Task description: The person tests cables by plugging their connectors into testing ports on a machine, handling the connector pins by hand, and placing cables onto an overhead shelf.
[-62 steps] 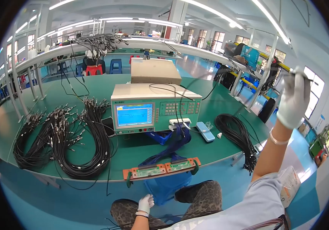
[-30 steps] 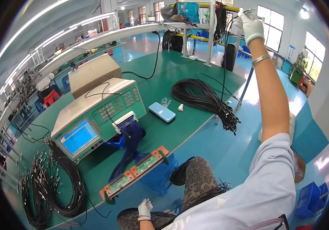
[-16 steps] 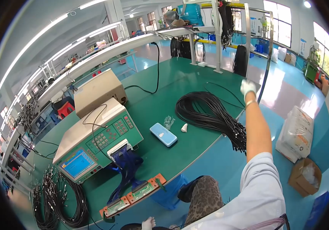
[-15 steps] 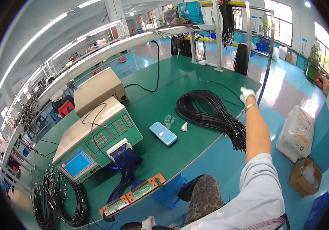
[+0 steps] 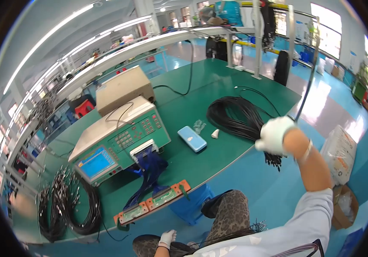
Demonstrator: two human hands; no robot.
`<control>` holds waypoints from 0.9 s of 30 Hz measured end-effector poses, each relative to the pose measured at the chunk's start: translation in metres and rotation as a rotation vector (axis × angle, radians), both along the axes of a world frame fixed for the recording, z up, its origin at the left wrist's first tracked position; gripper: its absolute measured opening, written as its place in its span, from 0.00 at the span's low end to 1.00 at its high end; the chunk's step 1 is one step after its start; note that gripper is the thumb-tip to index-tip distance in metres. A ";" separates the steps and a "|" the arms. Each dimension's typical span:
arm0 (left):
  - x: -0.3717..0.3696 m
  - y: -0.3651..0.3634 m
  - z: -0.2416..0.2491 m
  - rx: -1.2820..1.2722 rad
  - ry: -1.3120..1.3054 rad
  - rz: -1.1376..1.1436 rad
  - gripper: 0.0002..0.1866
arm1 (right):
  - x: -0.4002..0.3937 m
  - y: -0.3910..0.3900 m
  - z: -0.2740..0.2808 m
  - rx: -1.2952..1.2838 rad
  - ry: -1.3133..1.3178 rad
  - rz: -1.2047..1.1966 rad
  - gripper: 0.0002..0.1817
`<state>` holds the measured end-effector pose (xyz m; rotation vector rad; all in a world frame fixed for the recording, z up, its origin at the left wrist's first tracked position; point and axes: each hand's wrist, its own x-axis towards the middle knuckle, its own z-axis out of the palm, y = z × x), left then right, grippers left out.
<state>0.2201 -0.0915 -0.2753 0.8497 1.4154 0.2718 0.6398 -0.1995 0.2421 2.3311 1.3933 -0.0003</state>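
Note:
My right hand [image 5: 276, 135], in a white glove, is above the table's front edge, in front of the tied end of a bundle of black cables [image 5: 231, 118]. Its fingers look curled together; whatever they may hold is hidden. One loose black cable [image 5: 259, 95] curves over the table towards that hand. Low in the view, my left hand [image 5: 167, 238], gloved too, rests by my lap with its fingers closed; I cannot make out anything in them. Thin black cables [image 5: 239, 232] lie across my lap, to the right of the left hand.
A green tester with a screen [image 5: 96, 162] stands on the green table [image 5: 184, 103], wired by blue cables to orange-edged connector boards [image 5: 162, 197]. A light-blue case [image 5: 192, 138] lies mid-table. More black cables [image 5: 87, 210] lie at left. A blue stool [image 5: 192, 210] stands below.
My right hand has come back towards me from the table's far right side and looks larger. My left hand shows more fully by my lap. The view has shifted slightly.

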 end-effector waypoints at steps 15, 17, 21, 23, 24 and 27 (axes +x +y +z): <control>-0.017 -0.033 0.035 0.130 -0.049 -0.001 0.16 | -0.237 -0.029 0.016 -0.344 -0.022 0.649 0.09; -0.024 -0.036 0.078 0.262 -0.152 0.073 0.15 | -0.244 -0.026 0.023 -0.464 0.021 0.643 0.10; -0.058 -0.061 0.268 0.976 -0.035 0.262 0.08 | -0.238 -0.037 0.030 -0.594 -0.060 0.605 0.11; -0.091 -0.079 0.351 1.418 0.214 0.317 0.13 | -0.234 -0.044 0.039 -0.468 -0.107 0.579 0.10; -0.103 -0.085 0.379 1.728 0.137 0.347 0.11 | -0.238 -0.044 0.039 -0.481 -0.109 0.585 0.10; -0.125 -0.109 0.452 2.364 0.345 -0.001 0.05 | -0.253 -0.046 0.038 -0.476 -0.089 0.598 0.09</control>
